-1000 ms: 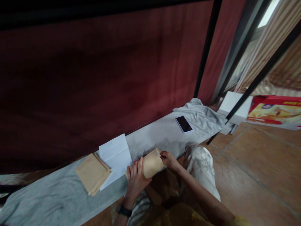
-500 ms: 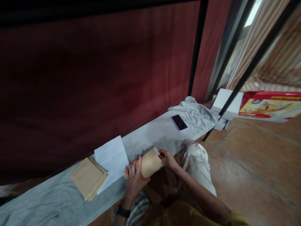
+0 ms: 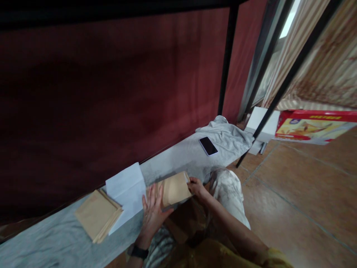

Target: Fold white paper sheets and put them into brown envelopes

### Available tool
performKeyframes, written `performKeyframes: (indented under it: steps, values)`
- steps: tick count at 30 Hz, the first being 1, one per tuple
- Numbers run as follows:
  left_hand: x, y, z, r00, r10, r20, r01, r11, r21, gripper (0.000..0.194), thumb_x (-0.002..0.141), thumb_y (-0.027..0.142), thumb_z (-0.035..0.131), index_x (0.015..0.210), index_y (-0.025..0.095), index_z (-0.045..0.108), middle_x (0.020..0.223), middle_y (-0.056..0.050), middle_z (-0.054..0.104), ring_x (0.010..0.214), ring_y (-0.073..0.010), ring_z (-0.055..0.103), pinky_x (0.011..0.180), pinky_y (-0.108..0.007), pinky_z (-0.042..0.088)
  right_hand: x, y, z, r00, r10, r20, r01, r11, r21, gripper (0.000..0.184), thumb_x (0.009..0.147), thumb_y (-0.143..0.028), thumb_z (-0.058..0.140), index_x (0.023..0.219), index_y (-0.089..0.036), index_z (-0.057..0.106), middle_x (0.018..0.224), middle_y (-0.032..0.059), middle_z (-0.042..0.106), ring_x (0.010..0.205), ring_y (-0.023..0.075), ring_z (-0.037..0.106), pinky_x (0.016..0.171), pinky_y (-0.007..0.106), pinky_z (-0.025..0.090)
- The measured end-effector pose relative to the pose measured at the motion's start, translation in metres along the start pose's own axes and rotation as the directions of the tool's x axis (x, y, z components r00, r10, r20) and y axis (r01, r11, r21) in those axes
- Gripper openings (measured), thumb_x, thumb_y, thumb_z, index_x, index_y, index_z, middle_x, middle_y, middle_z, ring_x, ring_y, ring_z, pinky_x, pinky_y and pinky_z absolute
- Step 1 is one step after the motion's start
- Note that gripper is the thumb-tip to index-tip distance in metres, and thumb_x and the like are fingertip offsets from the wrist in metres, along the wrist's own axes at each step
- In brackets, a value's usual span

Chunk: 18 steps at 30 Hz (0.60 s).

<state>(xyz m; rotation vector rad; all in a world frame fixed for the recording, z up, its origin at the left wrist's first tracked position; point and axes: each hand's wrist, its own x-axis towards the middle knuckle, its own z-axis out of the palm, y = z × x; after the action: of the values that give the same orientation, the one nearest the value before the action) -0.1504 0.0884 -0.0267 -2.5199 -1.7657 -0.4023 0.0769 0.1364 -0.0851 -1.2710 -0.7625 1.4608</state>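
A brown paper envelope [image 3: 177,190] lies on the cloth-covered bench before me, with a sliver of white paper [image 3: 186,179] showing at its right-hand mouth. My left hand [image 3: 154,208], wearing a dark watch, rests flat on the envelope's left end with the fingers spread. At the mouth, the fingers of my right hand [image 3: 197,187] are pinched on the edge; their tips are partly hidden. Left of the left hand lie folded white sheets [image 3: 126,193], partly covered by a stack of brown envelopes [image 3: 97,214].
The narrow bench [image 3: 52,238] has a grey cloth over it, bunched at the right end. A phone [image 3: 208,146] lies there. Black metal posts [image 3: 227,63] stand by a dark red panel [image 3: 111,93]. On the tiled floor at right are a white box [image 3: 263,121] and a red-yellow carton [image 3: 312,126].
My left hand has opened flatter, its fingers spreading toward the envelope's left end. The bowed envelope now lies flatter. My right hand stays at its mouth. The whole view has shifted slightly.
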Motion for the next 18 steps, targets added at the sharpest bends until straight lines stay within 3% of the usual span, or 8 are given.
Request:
performKeyframes:
  steps: [3,5,6,8,10,11,14,18]
  values:
    - [-0.001,0.007,0.004,0.959,-0.230,-0.166,0.187,0.953,-0.237,0.081,0.087,0.054,0.059,0.154,0.021,0.026,0.163,-0.017,0.020,0.150,-0.0351,0.019,0.120,-0.058,0.017,0.000,-0.001,0.000,0.999,0.009,-0.052,-0.004,0.995,0.102,0.037,0.054,-0.049,0.074,0.069,-0.019,0.059,0.057,-0.0026,0.061,0.050,0.0129,0.054,0.051,0.025,0.043]
    - [-0.003,0.016,0.009,0.848,-0.496,-0.187,0.345,0.785,-0.515,0.080,0.084,0.054,0.064,0.151,0.022,0.033,0.162,-0.016,0.022,0.148,-0.0340,0.024,0.120,-0.053,0.024,0.000,-0.001,0.002,0.996,0.012,-0.091,0.002,0.988,0.157,0.038,0.055,-0.050,0.073,0.073,-0.019,0.060,0.061,-0.0011,0.064,0.052,0.0140,0.056,0.052,0.026,0.045]
    - [-0.004,0.022,0.011,0.771,-0.626,-0.116,0.407,0.626,-0.665,0.078,0.083,0.052,0.067,0.148,0.023,0.036,0.159,-0.015,0.028,0.146,-0.0331,0.030,0.118,-0.051,0.029,-0.001,0.000,0.004,0.994,0.013,-0.108,0.007,0.984,0.180,0.038,0.055,-0.050,0.073,0.076,-0.019,0.061,0.064,-0.0003,0.066,0.054,0.0147,0.057,0.052,0.026,0.045]
    - [-0.004,0.037,0.015,0.635,-0.747,0.199,0.467,0.165,-0.869,0.068,0.080,0.046,0.072,0.139,0.025,0.045,0.146,-0.015,0.049,0.135,-0.0312,0.048,0.110,-0.049,0.042,-0.005,0.002,0.011,0.991,0.011,-0.135,0.019,0.976,0.219,0.039,0.055,-0.047,0.073,0.081,-0.020,0.063,0.070,0.0011,0.069,0.058,0.0159,0.060,0.053,0.026,0.046]
    - [0.001,0.053,0.018,0.583,-0.622,0.522,0.450,-0.288,-0.845,0.050,0.080,0.038,0.075,0.124,0.024,0.055,0.123,-0.012,0.066,0.116,-0.0279,0.064,0.099,-0.047,0.052,-0.009,0.004,0.019,0.989,0.011,-0.148,0.026,0.968,0.250,0.040,0.055,-0.045,0.073,0.086,-0.021,0.063,0.076,0.0014,0.071,0.062,0.0164,0.061,0.055,0.026,0.047]
    - [0.004,0.060,0.019,0.590,-0.529,0.610,0.434,-0.429,-0.792,0.042,0.079,0.033,0.076,0.115,0.023,0.058,0.114,-0.010,0.070,0.107,-0.0257,0.068,0.094,-0.045,0.055,-0.012,0.005,0.022,0.989,0.012,-0.150,0.027,0.965,0.261,0.040,0.055,-0.044,0.072,0.087,-0.021,0.063,0.078,0.0011,0.071,0.063,0.0164,0.061,0.056,0.026,0.048]
    - [0.019,0.075,0.022,0.638,-0.385,0.667,0.405,-0.569,-0.716,0.029,0.073,0.021,0.079,0.097,0.019,0.063,0.102,-0.007,0.073,0.090,-0.0199,0.071,0.082,-0.035,0.058,-0.020,0.005,0.027,0.991,0.010,-0.133,0.027,0.961,0.276,0.039,0.056,-0.043,0.073,0.087,-0.022,0.063,0.078,-0.0004,0.070,0.066,0.0162,0.061,0.058,0.026,0.049]
    - [0.036,0.077,0.026,0.626,-0.411,0.662,0.423,-0.534,-0.732,0.023,0.066,0.015,0.077,0.084,0.017,0.062,0.091,-0.005,0.074,0.077,-0.0166,0.070,0.069,-0.027,0.056,-0.026,-0.003,0.017,0.997,0.002,-0.081,0.018,0.968,0.250,0.038,0.054,-0.044,0.076,0.082,-0.021,0.063,0.074,-0.0018,0.068,0.066,0.0155,0.060,0.057,0.025,0.049]
